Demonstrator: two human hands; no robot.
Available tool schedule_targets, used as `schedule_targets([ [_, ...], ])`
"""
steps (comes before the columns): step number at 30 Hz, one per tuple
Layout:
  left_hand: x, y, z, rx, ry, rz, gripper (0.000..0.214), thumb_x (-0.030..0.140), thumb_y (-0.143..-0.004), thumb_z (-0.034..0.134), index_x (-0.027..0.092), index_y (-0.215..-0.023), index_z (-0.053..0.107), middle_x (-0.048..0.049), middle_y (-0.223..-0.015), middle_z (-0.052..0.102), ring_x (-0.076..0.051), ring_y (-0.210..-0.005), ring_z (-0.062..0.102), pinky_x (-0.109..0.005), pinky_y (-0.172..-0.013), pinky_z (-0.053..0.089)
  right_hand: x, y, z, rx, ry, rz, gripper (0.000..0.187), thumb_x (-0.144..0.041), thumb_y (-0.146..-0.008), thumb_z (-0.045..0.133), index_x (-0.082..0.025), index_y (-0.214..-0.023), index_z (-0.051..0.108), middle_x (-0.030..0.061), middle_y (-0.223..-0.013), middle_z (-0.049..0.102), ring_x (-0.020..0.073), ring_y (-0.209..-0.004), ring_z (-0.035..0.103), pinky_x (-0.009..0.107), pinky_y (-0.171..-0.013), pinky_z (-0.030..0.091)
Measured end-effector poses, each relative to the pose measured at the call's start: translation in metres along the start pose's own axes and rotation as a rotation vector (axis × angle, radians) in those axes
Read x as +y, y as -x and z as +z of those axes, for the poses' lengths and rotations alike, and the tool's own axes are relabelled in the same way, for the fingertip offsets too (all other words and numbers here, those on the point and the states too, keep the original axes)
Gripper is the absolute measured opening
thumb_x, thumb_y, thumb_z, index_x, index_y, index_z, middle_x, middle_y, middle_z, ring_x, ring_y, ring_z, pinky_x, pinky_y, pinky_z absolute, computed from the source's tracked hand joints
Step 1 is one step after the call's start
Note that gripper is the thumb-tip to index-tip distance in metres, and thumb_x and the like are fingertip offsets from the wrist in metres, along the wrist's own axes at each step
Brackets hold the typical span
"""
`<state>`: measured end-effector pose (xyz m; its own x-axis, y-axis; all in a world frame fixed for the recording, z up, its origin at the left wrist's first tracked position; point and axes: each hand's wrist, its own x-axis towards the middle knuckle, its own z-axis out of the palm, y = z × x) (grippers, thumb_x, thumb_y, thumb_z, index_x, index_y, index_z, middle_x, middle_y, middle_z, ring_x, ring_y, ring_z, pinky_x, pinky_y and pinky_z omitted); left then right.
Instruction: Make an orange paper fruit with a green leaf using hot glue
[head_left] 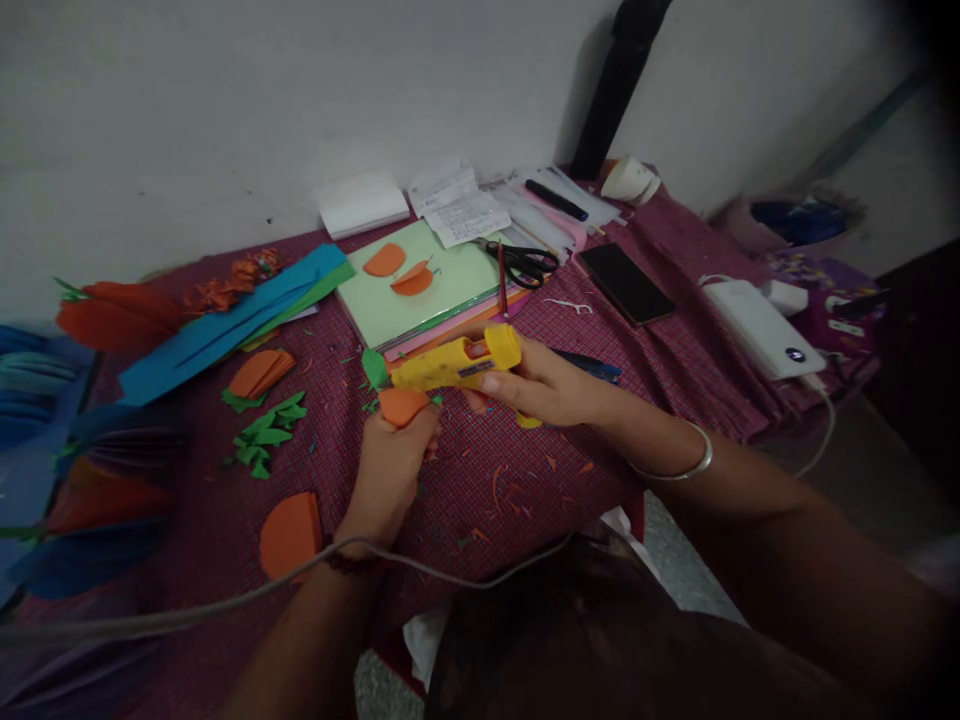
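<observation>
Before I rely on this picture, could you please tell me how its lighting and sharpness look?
Head view: dim overall, upper right corner almost black; head view: the yellow glue gun and right hand look fairly clear, while the folded paper shapes at lower left look soft; head view: no strong glare on the phone.

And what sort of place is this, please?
Probably an indoor paper-craft workspace, judging by the yellow plastic glue gun, the black-handled scissors and the small green paper pieces.
</observation>
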<state>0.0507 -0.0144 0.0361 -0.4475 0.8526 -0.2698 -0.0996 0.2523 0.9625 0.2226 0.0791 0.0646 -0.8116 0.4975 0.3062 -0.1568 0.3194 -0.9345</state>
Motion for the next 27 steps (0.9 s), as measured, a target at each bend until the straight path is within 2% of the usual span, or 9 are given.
schedule_targets([
  [8,-0.0044,-0.0043,-0.0033,0.018,0.019,0.013,0.021,0.033,-0.060,0.072,0.018,-0.060,0.059,0.0034,-0.051,0.055,-0.008,-0.042,0.046,-0.020,-0.040,0.036,-0.0048,0.0003,0.0005,-0.054,0.039,-0.050,0.040,-0.054,-0.103,0.049,-0.015,-0.103,0.050,-0.0019,-0.076,0.052,0.0073,-0.066,0.050,0.020,-0.059,0.041],
  [13,-0.0033,-0.0035,-0.0028,0.013,0.005,0.026,0.020,0.033,-0.061,0.072,0.018,-0.058,0.058,0.0034,-0.051,0.054,-0.009,-0.042,0.046,-0.021,-0.040,0.036,-0.0040,-0.0002,0.0004,-0.058,0.077,-0.049,0.040,-0.054,-0.103,0.049,-0.015,-0.110,0.050,-0.0020,-0.077,0.052,0.0083,-0.066,0.050,0.022,-0.061,0.043],
  [19,-0.0011,-0.0028,-0.0023,0.016,-0.012,0.030,0.020,0.034,-0.060,0.072,0.018,-0.058,0.059,0.0031,-0.050,0.054,-0.009,-0.043,0.045,-0.021,-0.041,0.035,-0.0033,-0.0003,-0.0004,-0.078,0.088,-0.041,0.038,-0.054,-0.103,0.049,-0.016,-0.105,0.049,-0.0013,-0.080,0.052,0.0083,-0.066,0.050,0.022,-0.063,0.045],
  [27,0.0008,-0.0012,-0.0011,0.019,-0.030,0.039,0.020,0.033,-0.060,0.071,0.018,-0.058,0.057,0.0035,-0.049,0.052,-0.009,-0.043,0.044,-0.022,-0.040,0.035,-0.0005,-0.0008,0.0011,-0.050,0.094,-0.060,0.044,-0.054,-0.102,0.049,-0.014,-0.120,0.049,0.0023,-0.090,0.058,0.0082,-0.068,0.053,0.023,-0.067,0.048],
])
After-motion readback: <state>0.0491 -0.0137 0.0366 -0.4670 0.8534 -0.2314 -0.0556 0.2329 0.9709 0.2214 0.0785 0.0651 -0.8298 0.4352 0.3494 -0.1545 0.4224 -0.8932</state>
